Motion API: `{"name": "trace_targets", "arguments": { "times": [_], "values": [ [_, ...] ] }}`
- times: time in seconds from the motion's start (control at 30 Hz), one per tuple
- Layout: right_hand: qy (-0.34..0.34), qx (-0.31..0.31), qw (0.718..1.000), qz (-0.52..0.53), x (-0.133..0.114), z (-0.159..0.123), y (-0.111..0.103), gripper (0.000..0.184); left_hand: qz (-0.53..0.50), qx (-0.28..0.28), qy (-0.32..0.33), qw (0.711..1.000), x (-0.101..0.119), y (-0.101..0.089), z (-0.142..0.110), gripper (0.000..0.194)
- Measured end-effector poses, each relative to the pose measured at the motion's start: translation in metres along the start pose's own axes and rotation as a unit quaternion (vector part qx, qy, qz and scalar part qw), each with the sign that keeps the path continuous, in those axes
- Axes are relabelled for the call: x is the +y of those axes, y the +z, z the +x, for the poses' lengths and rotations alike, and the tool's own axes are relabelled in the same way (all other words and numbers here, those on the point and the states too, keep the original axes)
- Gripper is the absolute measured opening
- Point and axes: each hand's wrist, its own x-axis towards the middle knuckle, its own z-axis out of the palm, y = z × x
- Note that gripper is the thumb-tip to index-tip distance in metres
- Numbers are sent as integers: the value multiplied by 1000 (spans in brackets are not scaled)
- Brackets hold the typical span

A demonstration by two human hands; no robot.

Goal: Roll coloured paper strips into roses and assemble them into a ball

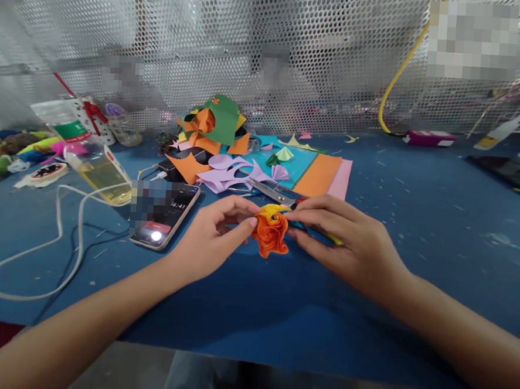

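An orange paper flower (270, 233) with a yellow strip at its top sits just above the blue table (438, 229), held between both hands. My left hand (211, 238) pinches its left side with thumb and fingertips. My right hand (349, 244) grips its right side, fingers closed on the paper. Something thin and yellow pokes out under my right hand; I cannot make out what it is.
Scissors (271, 192) lie just behind the flower, beside lilac cut-outs (230, 172) and teal, orange and pink sheets (323, 175). A phone (166, 215) with a white cable (63, 247) lies left, near a bottle (90, 155). A paper scrap pile (214, 124) stands before the perforated screen.
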Motion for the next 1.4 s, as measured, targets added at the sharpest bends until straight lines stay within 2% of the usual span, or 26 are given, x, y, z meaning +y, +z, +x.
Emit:
{"name": "trace_targets", "arguments": {
  "times": [0.2,0.3,0.37,0.43,0.47,0.53,0.6,0.67,0.77,0.83,0.93,1.0,1.1,1.17,1.2,1.4],
  "values": [
    [-1,-88,996,-17,4,0,4,9,17,-65,-64,996,0,0,0,28],
    [8,-101,995,-18,4,0,5,9,55,-80,-56,994,-3,1,-2,37],
    [18,-102,994,-19,3,0,5,10,101,-63,-1,993,-4,1,-2,41],
    [26,-101,994,-18,2,1,4,11,180,-11,105,978,-4,0,-2,42],
    [29,-99,995,-15,2,1,3,11,223,22,171,959,-4,0,-2,40],
    [36,-96,995,-9,1,2,3,10,296,77,297,905,-4,-1,-2,30],
    [48,-92,995,0,-1,2,2,9,344,90,384,852,-4,-1,-4,21],
    [63,-85,994,9,-4,2,2,9,387,62,414,822,-5,0,-7,15],
    [78,-76,994,33,-11,3,3,8,440,24,399,804,-8,2,-13,11],
    [80,-73,993,49,-14,3,3,7,434,30,385,814,-7,3,-14,11],
    [73,-66,994,45,-15,3,2,7,353,76,338,869,-4,4,-11,13],
    [58,-67,995,36,-14,3,1,7,280,94,264,918,-1,4,-8,17],
    [19,-94,995,37,-11,2,-1,7,174,75,119,975,3,4,-4,19],
    [-9,-114,993,38,-11,2,-1,7,129,57,58,988,4,4,-3,21],
    [-23,-118,992,35,-11,1,-1,7,122,52,50,990,4,5,-2,21],
    [-83,-116,990,-3,-15,-2,0,11,170,47,97,980,4,7,-4,14]
  ]
}}
